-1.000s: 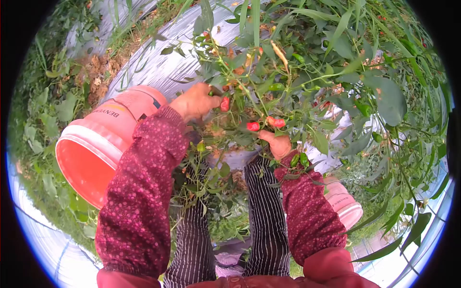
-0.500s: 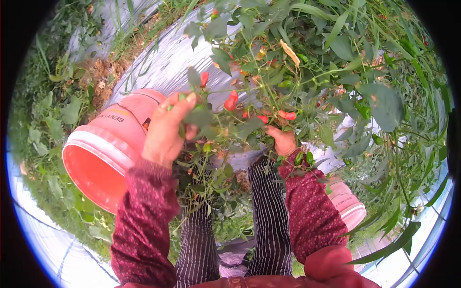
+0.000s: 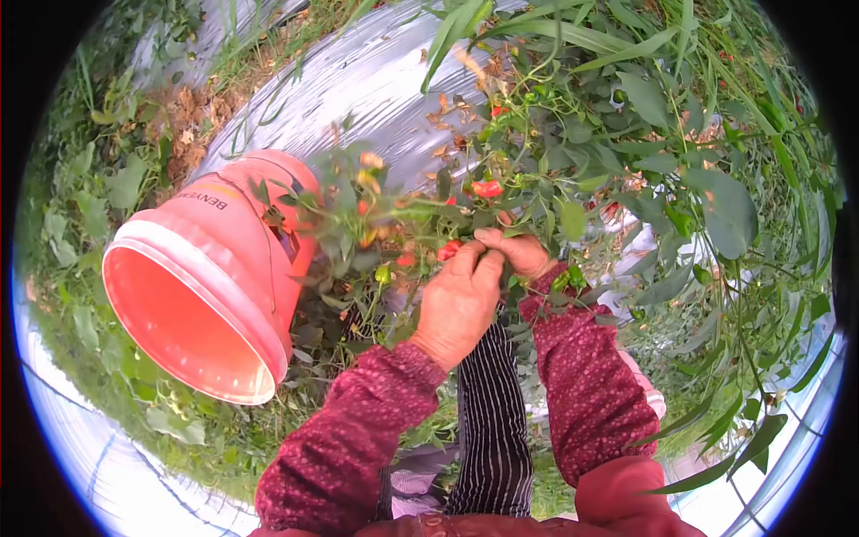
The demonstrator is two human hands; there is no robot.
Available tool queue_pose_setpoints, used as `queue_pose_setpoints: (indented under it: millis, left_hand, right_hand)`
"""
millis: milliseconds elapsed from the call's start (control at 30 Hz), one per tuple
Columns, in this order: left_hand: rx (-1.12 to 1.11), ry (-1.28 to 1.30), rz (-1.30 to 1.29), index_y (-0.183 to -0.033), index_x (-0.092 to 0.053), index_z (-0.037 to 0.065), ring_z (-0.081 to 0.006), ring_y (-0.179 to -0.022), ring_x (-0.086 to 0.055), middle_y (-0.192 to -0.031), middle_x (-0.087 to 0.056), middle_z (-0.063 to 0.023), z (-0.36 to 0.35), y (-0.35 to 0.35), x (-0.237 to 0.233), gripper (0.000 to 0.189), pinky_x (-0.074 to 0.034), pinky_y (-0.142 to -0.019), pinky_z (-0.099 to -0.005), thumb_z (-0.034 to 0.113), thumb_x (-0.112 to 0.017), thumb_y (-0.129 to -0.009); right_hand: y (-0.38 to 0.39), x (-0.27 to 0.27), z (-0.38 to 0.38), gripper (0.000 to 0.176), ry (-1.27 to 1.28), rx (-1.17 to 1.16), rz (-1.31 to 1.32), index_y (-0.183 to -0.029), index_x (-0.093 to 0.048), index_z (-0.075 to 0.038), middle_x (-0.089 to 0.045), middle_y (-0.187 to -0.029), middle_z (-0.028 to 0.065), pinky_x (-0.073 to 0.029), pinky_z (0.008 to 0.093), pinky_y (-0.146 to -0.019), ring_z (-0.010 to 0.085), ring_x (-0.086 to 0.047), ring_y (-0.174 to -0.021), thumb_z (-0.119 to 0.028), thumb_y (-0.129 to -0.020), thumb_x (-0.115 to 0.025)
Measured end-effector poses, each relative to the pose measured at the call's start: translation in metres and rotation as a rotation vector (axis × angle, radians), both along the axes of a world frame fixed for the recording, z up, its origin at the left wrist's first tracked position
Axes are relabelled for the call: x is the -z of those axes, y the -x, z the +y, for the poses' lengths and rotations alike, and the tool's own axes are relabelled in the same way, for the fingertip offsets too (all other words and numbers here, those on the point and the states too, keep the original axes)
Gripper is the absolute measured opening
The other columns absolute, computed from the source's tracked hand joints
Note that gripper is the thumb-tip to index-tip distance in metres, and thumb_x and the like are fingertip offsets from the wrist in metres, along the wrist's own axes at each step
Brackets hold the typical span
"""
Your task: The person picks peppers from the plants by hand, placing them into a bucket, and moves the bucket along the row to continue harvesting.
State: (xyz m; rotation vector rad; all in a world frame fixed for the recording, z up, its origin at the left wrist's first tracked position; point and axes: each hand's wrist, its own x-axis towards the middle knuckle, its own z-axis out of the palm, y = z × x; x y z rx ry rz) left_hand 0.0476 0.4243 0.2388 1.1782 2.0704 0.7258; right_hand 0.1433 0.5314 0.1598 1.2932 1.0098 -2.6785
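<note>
My left hand [image 3: 458, 300] is closed, its thumb and fingers pinched together among the stems of a pepper plant [image 3: 537, 174]. Right against it, my right hand [image 3: 521, 251] is also closed, thumb and fingertips pressed in among the leaves. What either hand grips is hidden. A red pepper [image 3: 449, 250] shows at the edge of my left fingers. Another red pepper [image 3: 488, 188] hangs just above both hands. Beside my right wrist are small green peppers [image 3: 569, 279]. Blurred leafy branches spread to the left of the hands.
At left, a large pink bucket [image 3: 215, 210] lies tipped, its mouth toward me. Part of a second pink bucket [image 3: 651, 389] shows behind my right sleeve. Silvery plastic sheeting [image 3: 358, 98] covers the ground ahead. Long grass blades [image 3: 617, 45] overhang the right side.
My left hand has moved right and down from beside the bucket, and now meets my right hand. The branches near it have shifted and blur. My right hand stays in about the same place.
</note>
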Motion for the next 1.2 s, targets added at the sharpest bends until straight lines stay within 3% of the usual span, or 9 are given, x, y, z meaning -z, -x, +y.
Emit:
queue_pose_setpoints:
  millis: [167,200,300,367,433,633,833,1133,1200]
  left_hand:
    - [0.053,-0.080,0.092,-0.102,-0.057,0.007,-0.0305,-0.084,-0.060,-0.102,-0.057,-0.0128,0.003,0.003,0.002,0.036,-0.051,-0.069,-0.0379,0.002,-0.063,-0.067]
    - [0.102,-0.159,0.100,-0.101,-0.057,0.007,-0.0300,-0.083,-0.059,-0.100,-0.057,-0.0123,0.006,0.006,-0.002,0.036,-0.051,-0.070,-0.0375,0.001,-0.063,-0.066]
    - [0.138,-0.200,0.079,-0.099,-0.058,0.007,-0.0290,-0.083,-0.058,-0.098,-0.056,-0.0111,0.013,0.011,-0.001,0.035,-0.050,-0.071,-0.0367,0.000,-0.062,-0.065]
    - [0.125,-0.171,0.052,-0.097,-0.058,0.006,-0.0286,-0.084,-0.058,-0.098,-0.056,-0.0104,0.018,0.013,0.003,0.034,-0.050,-0.072,-0.0365,0.000,-0.062,-0.064]
    - [0.123,-0.179,-0.008,-0.095,-0.057,0.006,-0.0298,-0.082,-0.058,-0.095,-0.057,-0.0097,0.022,0.018,0.004,0.029,-0.050,-0.072,-0.0384,0.000,-0.061,-0.068]
    - [0.011,-0.029,-0.031,-0.092,-0.056,0.005,-0.0317,-0.080,-0.060,-0.089,-0.059,-0.0114,0.029,0.034,0.004,0.018,-0.049,-0.071,-0.0408,0.002,-0.060,-0.075]
    - [0.131,0.035,0.186,-0.091,-0.057,0.004,-0.0310,-0.079,-0.058,-0.084,-0.056,-0.0122,0.043,0.028,0.001,0.026,-0.049,-0.068,-0.0390,0.006,-0.060,-0.065]
    - [0.237,0.117,0.218,-0.093,-0.055,0.003,-0.0284,-0.078,-0.059,-0.085,-0.055,-0.0127,0.043,0.012,-0.003,0.026,-0.050,-0.066,-0.0368,0.010,-0.060,-0.068]
    - [0.225,0.159,0.236,-0.094,-0.055,0.003,-0.0286,-0.076,-0.059,-0.082,-0.054,-0.0114,0.038,0.012,-0.001,0.026,-0.050,-0.064,-0.0371,0.008,-0.060,-0.069]
  right_hand:
    - [0.005,-0.001,0.012,0.031,0.168,-0.185,-0.086,-0.112,-0.057,-0.002,-0.058,-0.116,0.0039,-0.043,0.0305,-0.088,0.0092,-0.055,-0.098,-0.013,-0.083,-0.065]
    - [-0.004,-0.006,0.021,0.033,-0.247,-0.501,0.180,-0.115,-0.055,0.001,-0.058,-0.112,0.0066,-0.042,0.0306,-0.090,0.0148,-0.055,-0.100,-0.015,-0.086,-0.057]
    - [-0.006,0.020,0.020,0.037,-0.378,-0.711,0.363,-0.118,-0.054,0.002,-0.057,-0.117,0.0087,-0.042,0.0317,-0.092,0.0164,-0.055,-0.104,-0.019,-0.087,-0.055]
    - [-0.015,0.034,0.011,0.037,-0.563,-0.628,0.359,-0.118,-0.054,0.000,-0.058,-0.114,0.0091,-0.043,0.0319,-0.091,0.0169,-0.055,-0.104,-0.017,-0.086,-0.057]
    - [-0.018,0.037,0.003,0.033,-0.362,-0.516,0.235,-0.116,-0.056,-0.012,-0.058,-0.116,0.0034,-0.031,0.0348,-0.102,0.0165,-0.050,-0.113,-0.014,-0.083,-0.057]
    - [-0.035,0.047,-0.018,0.046,0.197,-0.006,0.132,-0.120,-0.052,-0.004,-0.054,-0.120,0.0061,-0.041,0.0327,-0.094,0.0135,-0.049,-0.109,-0.009,-0.077,-0.067]
    - [-0.021,0.008,-0.009,0.054,-0.539,-0.281,0.082,-0.128,-0.044,-0.005,-0.051,-0.124,0.0065,-0.040,0.0328,-0.095,0.0173,-0.050,-0.110,-0.015,-0.081,-0.068]
    - [-0.013,0.079,-0.102,0.044,0.226,1.034,0.287,-0.129,-0.042,-0.006,-0.049,-0.126,0.0058,-0.038,0.0349,-0.098,0.0179,-0.048,-0.111,-0.019,-0.089,-0.057]
    - [0.000,0.075,-0.105,0.042,0.165,0.986,0.207,-0.127,-0.044,-0.006,-0.050,-0.123,0.0062,-0.038,0.0340,-0.098,0.0177,-0.049,-0.110,-0.018,-0.088,-0.057]
